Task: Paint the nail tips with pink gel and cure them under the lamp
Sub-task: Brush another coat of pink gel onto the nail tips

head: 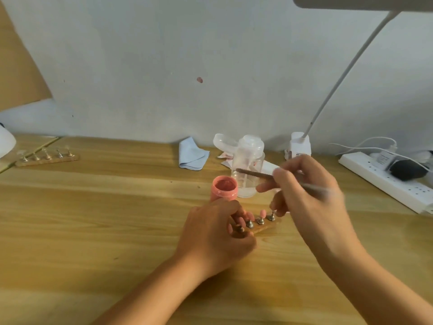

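Note:
An open pot of pink gel (pixel 224 188) stands on the wooden table (pixel 93 219). Just in front of it lies a small wooden nail stand (pixel 266 227) with metal holders carrying pink-painted nail tips (pixel 263 212). My left hand (pixel 215 233) grips the stand's left end, fingers curled over it and hiding part of the row. My right hand (pixel 307 195) pinches a thin brush (pixel 255 174) above the stand, its dark tip pointing left toward the pot. A second stand (pixel 46 157) with clear tips sits at the far left.
A clear pump bottle (pixel 248 167) stands behind the pot, a folded blue cloth (pixel 193 154) to its left. A white desk lamp (pixel 300 146) rises at the back right. A white power strip (pixel 384 181) with cables lies at the right edge.

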